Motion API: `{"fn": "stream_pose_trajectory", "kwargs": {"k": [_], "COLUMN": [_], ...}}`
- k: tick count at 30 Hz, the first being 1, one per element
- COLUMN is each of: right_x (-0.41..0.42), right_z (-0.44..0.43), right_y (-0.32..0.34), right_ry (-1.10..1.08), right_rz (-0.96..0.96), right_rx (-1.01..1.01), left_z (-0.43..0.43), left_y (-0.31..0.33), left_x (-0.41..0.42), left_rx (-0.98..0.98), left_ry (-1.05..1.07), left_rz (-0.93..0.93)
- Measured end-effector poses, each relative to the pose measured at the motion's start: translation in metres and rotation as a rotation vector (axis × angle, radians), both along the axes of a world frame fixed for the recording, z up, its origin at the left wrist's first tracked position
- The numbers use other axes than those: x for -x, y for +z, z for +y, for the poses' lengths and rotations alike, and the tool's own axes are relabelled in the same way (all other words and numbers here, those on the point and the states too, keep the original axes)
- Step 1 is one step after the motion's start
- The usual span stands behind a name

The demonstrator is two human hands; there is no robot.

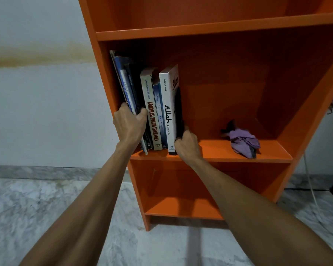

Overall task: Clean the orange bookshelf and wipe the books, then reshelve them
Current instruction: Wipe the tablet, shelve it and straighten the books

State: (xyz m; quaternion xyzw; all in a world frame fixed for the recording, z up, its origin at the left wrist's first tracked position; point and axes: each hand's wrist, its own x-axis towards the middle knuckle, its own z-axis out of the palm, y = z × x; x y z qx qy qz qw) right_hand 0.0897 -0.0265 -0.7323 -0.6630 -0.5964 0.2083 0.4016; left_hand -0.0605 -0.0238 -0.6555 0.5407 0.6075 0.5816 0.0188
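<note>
You are standing close to the orange bookshelf, both bare arms reaching out to its middle shelf. The row of books is sitting at the left end of that shelf, spines facing you.

Your left hand is gripping the leaning blue and dark books at the far left of the row. The fingers are wrapping round their left side and the thumb is pressing on their right side, so the hand is clamping the bundle low down. These books are tilting with their tops toward the shelf's left wall.

Just right of them, the cream book titled "Kompilasi Hukum Telematika" is standing nearly upright, with a thin blue book touching it.

The white book is ending the row on the right. Your right hand is holding it at its lower near corner, fingers curling together against the dark front cover and the thumb resting by the spine's bottom edge. The heel of that hand is resting on the shelf board.

A crumpled purple cloth is lying on the same shelf, well apart to the right of the books and near the right wall of the unit.

The shelves above and below are showing bare orange boards. The unit is standing on a grey marble floor, and a white cable is hanging down beside its right side.
</note>
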Motion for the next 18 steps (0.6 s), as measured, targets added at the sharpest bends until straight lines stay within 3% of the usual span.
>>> {"fn": "stream_pose_trajectory", "kwargs": {"k": [5,13,18], "right_x": [0.005,0.024,0.017], "right_z": [0.002,0.005,0.006], "right_y": [0.002,0.008,0.008], "right_ry": [0.000,0.061,0.095], "right_rz": [0.019,0.101,0.160], "right_rx": [0.035,0.031,-0.026], "left_z": [0.001,-0.002,-0.026], "left_y": [-0.014,-0.034,-0.061], "left_x": [-0.002,-0.012,-0.030], "left_rx": [-0.056,0.056,0.027], "left_ry": [-0.022,-0.137,-0.131], "left_rz": [-0.013,-0.311,-0.202]}}
